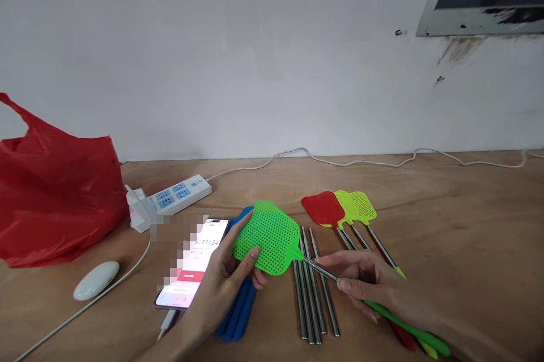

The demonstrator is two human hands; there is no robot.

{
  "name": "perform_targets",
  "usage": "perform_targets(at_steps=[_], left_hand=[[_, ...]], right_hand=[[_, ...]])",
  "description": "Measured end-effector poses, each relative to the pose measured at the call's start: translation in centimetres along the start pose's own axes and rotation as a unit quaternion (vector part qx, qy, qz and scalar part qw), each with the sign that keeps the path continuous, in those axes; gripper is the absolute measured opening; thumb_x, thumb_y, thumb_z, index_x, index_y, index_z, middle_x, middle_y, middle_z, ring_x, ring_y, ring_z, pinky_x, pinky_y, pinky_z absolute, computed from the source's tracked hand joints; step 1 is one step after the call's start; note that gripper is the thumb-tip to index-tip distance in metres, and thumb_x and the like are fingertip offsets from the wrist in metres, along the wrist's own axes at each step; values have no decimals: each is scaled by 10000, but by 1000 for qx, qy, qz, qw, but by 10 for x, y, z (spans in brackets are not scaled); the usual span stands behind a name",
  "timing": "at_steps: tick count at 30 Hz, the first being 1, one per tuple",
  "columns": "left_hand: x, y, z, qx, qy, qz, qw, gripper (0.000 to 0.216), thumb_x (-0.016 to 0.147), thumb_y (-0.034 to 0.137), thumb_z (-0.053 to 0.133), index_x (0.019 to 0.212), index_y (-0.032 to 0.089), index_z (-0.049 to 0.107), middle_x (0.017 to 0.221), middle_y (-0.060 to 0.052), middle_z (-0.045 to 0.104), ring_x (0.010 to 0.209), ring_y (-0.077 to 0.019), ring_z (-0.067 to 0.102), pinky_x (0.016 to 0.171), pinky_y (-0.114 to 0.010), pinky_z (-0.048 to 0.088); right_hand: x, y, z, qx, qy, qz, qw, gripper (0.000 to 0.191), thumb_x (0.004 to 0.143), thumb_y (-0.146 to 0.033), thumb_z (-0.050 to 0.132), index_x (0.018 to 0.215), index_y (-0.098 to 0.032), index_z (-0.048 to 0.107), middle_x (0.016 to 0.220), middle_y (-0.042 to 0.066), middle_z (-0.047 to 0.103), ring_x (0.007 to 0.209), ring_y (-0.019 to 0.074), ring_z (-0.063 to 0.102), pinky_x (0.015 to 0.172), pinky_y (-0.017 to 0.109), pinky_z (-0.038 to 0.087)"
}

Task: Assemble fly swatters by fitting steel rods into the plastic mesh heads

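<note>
My left hand (229,280) pinches the near corner of a bright green fly-swatter head (267,235), held just above the wooden table (446,220). My right hand (365,285) grips the thin metal rod (319,270) that runs from that head; a green handle (408,329) trails under the wrist. Several bare metal rods (312,299) lie side by side below the held swatter. Blue swatter parts (238,314) lie under my left hand.
Three finished swatters, one red (322,208) and two yellow-green (361,205), lie fanned at the right. A lit phone (195,263) lies at the left with a cable. Behind are a white power strip (170,199), a red plastic bag (51,192) and a white oval device (96,280).
</note>
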State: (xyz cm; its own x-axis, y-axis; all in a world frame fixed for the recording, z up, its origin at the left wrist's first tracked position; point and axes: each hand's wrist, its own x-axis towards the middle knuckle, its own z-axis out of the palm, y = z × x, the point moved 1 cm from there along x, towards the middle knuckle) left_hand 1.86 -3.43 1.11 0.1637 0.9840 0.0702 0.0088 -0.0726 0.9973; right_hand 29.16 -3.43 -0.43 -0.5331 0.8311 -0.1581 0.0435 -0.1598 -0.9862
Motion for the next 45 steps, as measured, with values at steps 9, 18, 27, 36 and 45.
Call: perform_targets(at_steps=[9,18,27,36,45], left_hand=[[0,-1,0,16,-7,7,1000,801,940,464,607,1566,163,207,613,8,677,570,-207,652,610,-341,564],[4,8,-6,88,80,56,991,603,964,475,545,1482,278,307,947,-8,634,620,-143,603,585,-299,519],[0,-2,-5,419,-15,127,899,210,1000,343,440,885,218,564,632,42,510,540,-141,477,518,-258,315],[-1,-10,-6,572,-39,141,807,303,982,343,425,727,211,521,583,19,523,529,-168,528,533,-274,277],[1,-10,-4,624,-55,99,773,319,942,355,445,663,211,502,599,-14,615,557,-195,597,538,-288,283]], right_hand=[[-1,-5,5,-7,3,2,1000,449,841,-449,692,1235,-234,684,481,-94,457,379,54,351,393,177,252],[-2,-4,3,-73,143,-50,986,476,882,-525,618,1228,-199,630,457,-81,485,424,123,450,464,252,392],[7,9,-8,-243,219,-114,938,215,975,-384,480,1136,-255,541,514,-98,445,472,144,465,513,264,362],[8,15,-15,-472,260,-138,831,165,944,-291,474,953,-252,634,610,-43,510,530,157,485,546,278,337],[9,12,-15,-575,235,-105,777,106,860,-188,515,839,-234,609,572,-49,492,522,163,502,542,280,327]])
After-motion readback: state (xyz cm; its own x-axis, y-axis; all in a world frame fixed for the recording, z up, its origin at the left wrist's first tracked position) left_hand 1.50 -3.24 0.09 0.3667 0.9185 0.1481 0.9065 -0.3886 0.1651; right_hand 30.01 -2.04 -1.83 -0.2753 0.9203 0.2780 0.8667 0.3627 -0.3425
